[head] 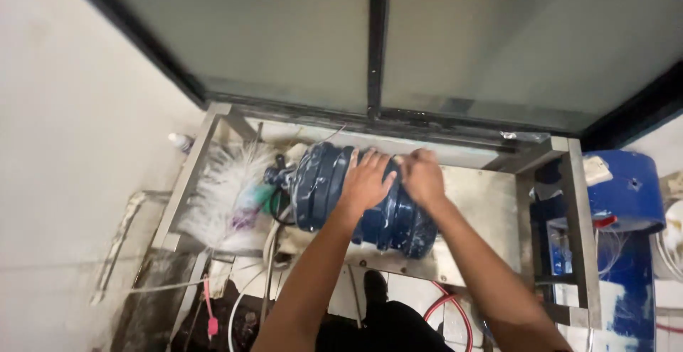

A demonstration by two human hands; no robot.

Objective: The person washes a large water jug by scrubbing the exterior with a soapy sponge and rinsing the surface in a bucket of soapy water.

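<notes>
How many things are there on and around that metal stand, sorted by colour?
Dark blue: 1, the dark blue ribbed motor body under the left hand and right hand
Bright blue: 1, the blue round drum
White: 1, the white feather duster
Pink: 1, the pink-handled brush
Total: 4

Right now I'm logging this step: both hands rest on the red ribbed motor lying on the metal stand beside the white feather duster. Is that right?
Not quite: the ribbed motor is dark blue, not red. The head view shows the left hand and right hand on it, lying on the metal stand beside the white feather duster.
</notes>
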